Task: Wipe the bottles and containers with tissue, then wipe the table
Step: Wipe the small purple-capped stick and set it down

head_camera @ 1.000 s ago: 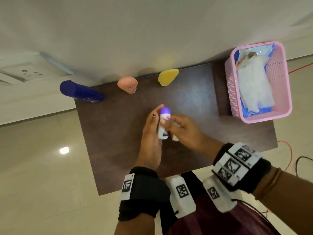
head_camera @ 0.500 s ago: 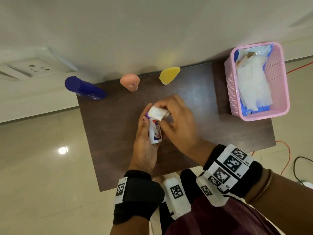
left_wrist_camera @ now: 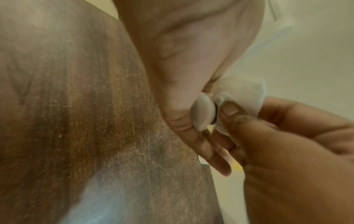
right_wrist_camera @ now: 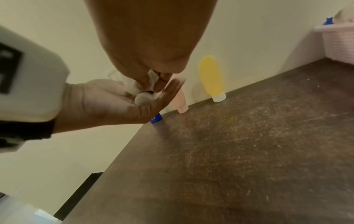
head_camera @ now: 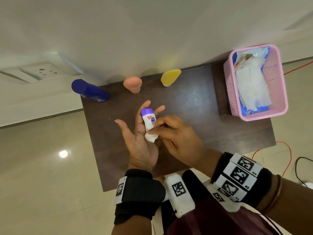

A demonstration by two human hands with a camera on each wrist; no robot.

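A small white bottle with a purple cap (head_camera: 149,118) lies along my left hand (head_camera: 135,126), which is palm up with fingers straight and spread above the dark table (head_camera: 194,107). My right hand (head_camera: 169,133) pinches a wad of white tissue (head_camera: 150,137) against the bottle's lower end. The left wrist view shows the bottle's base (left_wrist_camera: 204,113) next to the tissue (left_wrist_camera: 243,94). In the right wrist view the base (right_wrist_camera: 144,98) rests on the flat left palm under the tissue (right_wrist_camera: 134,86).
Along the table's far edge stand a blue bottle (head_camera: 91,91), a peach tube (head_camera: 133,83) and a yellow tube (head_camera: 169,77). A pink basket (head_camera: 254,116) holding tissues sits at the right end. Orange and black cables lie on the floor at the right.
The tissue in my right hand has gone from the bottle's cap down to its lower end. My left fingers have straightened out, and the purple cap now shows.
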